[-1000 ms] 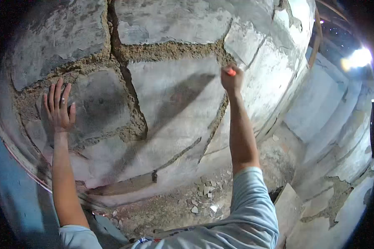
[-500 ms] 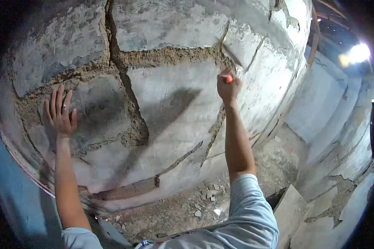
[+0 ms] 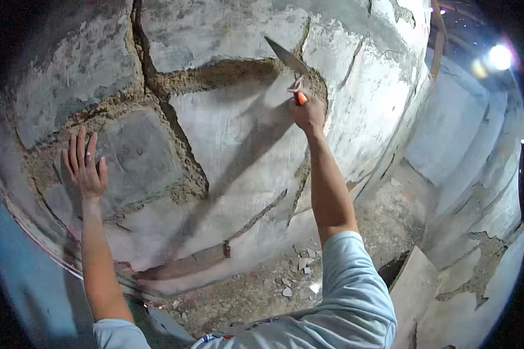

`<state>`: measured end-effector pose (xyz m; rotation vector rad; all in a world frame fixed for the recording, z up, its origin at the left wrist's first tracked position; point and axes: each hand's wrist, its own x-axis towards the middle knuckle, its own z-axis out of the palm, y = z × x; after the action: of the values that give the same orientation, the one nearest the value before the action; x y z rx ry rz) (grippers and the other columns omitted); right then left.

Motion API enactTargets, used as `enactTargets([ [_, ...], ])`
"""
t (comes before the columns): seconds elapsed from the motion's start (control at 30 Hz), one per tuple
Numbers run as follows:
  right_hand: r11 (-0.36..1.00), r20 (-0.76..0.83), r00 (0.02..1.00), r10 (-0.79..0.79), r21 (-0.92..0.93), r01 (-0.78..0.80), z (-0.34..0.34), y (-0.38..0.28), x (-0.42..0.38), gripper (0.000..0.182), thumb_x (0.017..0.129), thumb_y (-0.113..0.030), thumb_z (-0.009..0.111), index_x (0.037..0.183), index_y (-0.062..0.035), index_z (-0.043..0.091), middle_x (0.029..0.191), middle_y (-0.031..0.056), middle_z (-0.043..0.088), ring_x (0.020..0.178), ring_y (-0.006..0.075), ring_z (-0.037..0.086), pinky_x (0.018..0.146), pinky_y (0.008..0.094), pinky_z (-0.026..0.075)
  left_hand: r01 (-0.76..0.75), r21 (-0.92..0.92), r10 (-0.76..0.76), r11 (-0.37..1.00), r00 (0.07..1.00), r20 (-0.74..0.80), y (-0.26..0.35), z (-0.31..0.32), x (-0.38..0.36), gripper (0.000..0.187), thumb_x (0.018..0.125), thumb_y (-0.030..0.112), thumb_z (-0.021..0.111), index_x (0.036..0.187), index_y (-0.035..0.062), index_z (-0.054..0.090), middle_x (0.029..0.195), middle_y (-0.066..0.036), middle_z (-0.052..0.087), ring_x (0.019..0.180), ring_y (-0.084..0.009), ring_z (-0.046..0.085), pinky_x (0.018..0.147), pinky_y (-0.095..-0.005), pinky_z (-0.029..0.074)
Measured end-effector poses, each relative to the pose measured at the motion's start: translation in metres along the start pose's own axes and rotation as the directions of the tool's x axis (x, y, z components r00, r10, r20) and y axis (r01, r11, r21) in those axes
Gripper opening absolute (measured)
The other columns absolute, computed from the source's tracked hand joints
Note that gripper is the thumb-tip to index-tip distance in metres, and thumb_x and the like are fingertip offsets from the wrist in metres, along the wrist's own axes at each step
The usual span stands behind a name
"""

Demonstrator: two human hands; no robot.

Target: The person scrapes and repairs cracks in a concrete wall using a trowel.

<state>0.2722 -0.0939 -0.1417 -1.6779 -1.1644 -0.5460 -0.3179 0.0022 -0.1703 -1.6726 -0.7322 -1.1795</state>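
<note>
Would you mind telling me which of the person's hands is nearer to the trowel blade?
Right. The right hand grips the trowel's handle, with the blade just above it against the wall. The left hand lies flat on the wall, far to the left and lower.

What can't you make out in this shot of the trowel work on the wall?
Head view:
- Trowel handle: mostly hidden inside the right hand.
- Left hand palm: pressed flat against the wall, unseen.
- Rubble on the floor: too small to identify.
- Upper right: washed out by lamp glare.

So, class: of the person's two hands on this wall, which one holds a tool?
The right hand, raised high, is closed on the orange-handled trowel. The left hand holds nothing; it lies flat, fingers spread, on the wall.
</note>
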Motion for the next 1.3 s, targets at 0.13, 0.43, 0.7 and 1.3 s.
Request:
enactTargets([
  [0.13, 0.949, -0.371, 0.917, -0.146, 0.209, 0.236, -0.005, -0.005, -0.008, 0.017, 0.081, -0.02, 0.072, 0.094, -0.0095, 0.072, 0.079, 0.0196, 0.069, 0.076, 0.0398, 0.069, 0.069, 0.0424, 0.054, -0.008, 0.028, 0.008, 1.0, 1.0, -0.005, -0.002, 0.002, -0.001, 0.051, 0.106, 0.038, 0.041, 0.152, 0.0185, 0.052, 0.164, -0.003, 0.039, 0.154, -0.0265, 0.029, 0.127, -0.0532, 0.014],
  [0.43, 0.889, -0.461, 0.885, -0.066, 0.375, 0.262, -0.007, -0.013, 0.004, 0.008, 0.083, -0.005, 0.069, 0.08, -0.0041, 0.062, 0.07, 0.0167, 0.063, 0.061, 0.0302, 0.062, 0.061, 0.0386, 0.05, 0.015, 0.056, -0.016, 0.998, 1.0, 0.013, -0.002, 0.002, -0.004, 0.049, 0.107, 0.035, 0.04, 0.152, 0.0212, 0.052, 0.164, -0.002, 0.04, 0.153, -0.0268, 0.032, 0.127, -0.0505, 0.014],
  [0.7, 0.96, -0.367, 0.895, -0.255, 0.018, 0.281, -0.008, 0.006, 0.007, 0.017, 0.084, -0.02, 0.071, 0.081, -0.0055, 0.062, 0.075, 0.0188, 0.065, 0.073, 0.038, 0.067, 0.067, 0.0476, 0.052, -0.015, 0.037, 0.017, 0.999, 0.999, -0.046, -0.001, 0.005, 0.001, 0.049, 0.109, 0.037, 0.035, 0.151, 0.0195, 0.053, 0.164, -0.003, 0.04, 0.153, -0.0263, 0.031, 0.127, -0.0508, 0.014],
  [1.3, 0.998, -0.199, 0.979, -0.04, 0.033, 0.048, -0.016, 0.007, 0.006, 0.023, 0.081, -0.033, 0.073, 0.092, -0.0126, 0.074, 0.083, 0.0199, 0.071, 0.082, 0.0422, 0.07, 0.071, 0.0483, 0.055, -0.034, -0.01, 0.033, 0.999, 0.998, -0.056, -0.001, 0.003, 0.001, 0.05, 0.108, 0.035, 0.039, 0.153, 0.0191, 0.051, 0.165, -0.003, 0.038, 0.154, -0.0273, 0.029, 0.127, -0.0506, 0.013],
])
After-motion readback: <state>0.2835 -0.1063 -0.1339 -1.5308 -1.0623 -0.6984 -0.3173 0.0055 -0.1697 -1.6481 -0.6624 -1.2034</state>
